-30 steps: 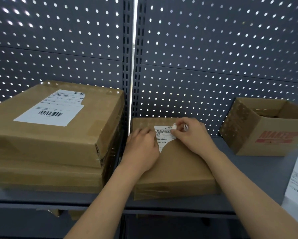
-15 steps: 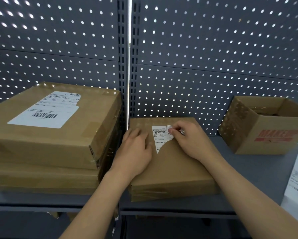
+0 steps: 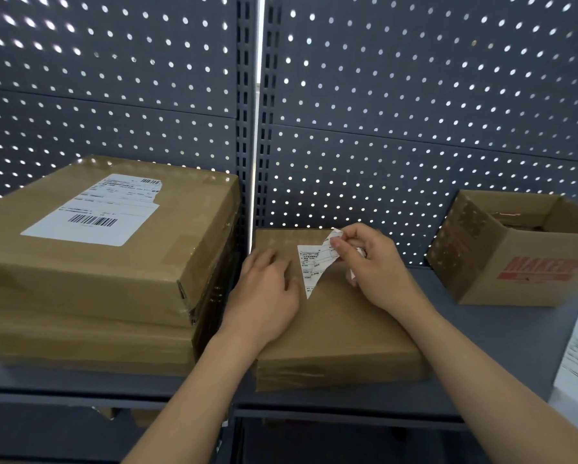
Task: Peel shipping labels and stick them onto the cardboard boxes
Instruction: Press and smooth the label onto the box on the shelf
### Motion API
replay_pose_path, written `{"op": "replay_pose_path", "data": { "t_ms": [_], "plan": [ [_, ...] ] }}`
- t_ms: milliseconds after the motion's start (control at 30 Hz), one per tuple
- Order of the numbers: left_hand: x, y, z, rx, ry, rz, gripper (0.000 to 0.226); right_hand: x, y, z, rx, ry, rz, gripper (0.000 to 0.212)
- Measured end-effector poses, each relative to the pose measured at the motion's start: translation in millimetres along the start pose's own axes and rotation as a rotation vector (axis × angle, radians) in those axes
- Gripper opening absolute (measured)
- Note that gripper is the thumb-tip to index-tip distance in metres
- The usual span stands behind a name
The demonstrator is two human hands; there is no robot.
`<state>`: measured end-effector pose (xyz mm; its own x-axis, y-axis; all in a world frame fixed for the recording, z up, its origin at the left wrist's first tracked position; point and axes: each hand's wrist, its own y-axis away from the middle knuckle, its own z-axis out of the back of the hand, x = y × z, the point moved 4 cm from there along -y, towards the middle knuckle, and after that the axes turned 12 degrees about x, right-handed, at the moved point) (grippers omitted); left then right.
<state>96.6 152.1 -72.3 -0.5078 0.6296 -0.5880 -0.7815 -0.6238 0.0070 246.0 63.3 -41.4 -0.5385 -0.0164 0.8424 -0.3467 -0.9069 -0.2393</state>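
On one flat box (image 3: 331,329), left hand (image 3: 264,296) spread flat, right hand (image 3: 374,272) pinching one label (image 3: 309,264), one open box (image 3: 515,256) nearby

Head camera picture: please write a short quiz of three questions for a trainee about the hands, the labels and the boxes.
1. True or false: the left hand rests flat on the flat box.
2. What does the right hand pinch? A) a small label B) a tape roll C) a pen
3. Fill in: the big label on the top box of the left stack shows a black ____.
Key: 1 true; 2 A; 3 barcode.
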Motion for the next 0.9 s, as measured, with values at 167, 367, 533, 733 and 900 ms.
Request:
{"op": "replay_pose_path", "data": {
  "t_ms": [167, 367, 533, 733, 900],
  "plan": [
    [0.0, 0.8, -0.4, 0.023, 0.010, 0.004, 0.042, -8.9, -4.1, 7.9, -0.083, -0.206, -0.039, 0.011],
    [0.5, 1.8, -0.8, 0.026, 0.020, 0.006, 0.042, -19.9, -14.3, 33.2, -0.251, -0.400, -0.129, 0.017],
    [0.0, 1.0, -1.4, 0.025, 0.028, 0.008, 0.043, -14.5, -9.7, 29.1, -0.161, -0.338, -0.119, 0.015],
    [-0.5, 2.2, -0.8, 0.015, 0.024, 0.012, 0.042, -11.4, -7.9, 9.3, 0.020, 0.227, -0.002, 0.023],
    [-0.6, 3.2, -0.6, 0.020, 0.034, 0.017, 0.042, -16.4, -5.6, 10.2, 0.018, 0.326, 0.042, 0.051]
  ]
}}
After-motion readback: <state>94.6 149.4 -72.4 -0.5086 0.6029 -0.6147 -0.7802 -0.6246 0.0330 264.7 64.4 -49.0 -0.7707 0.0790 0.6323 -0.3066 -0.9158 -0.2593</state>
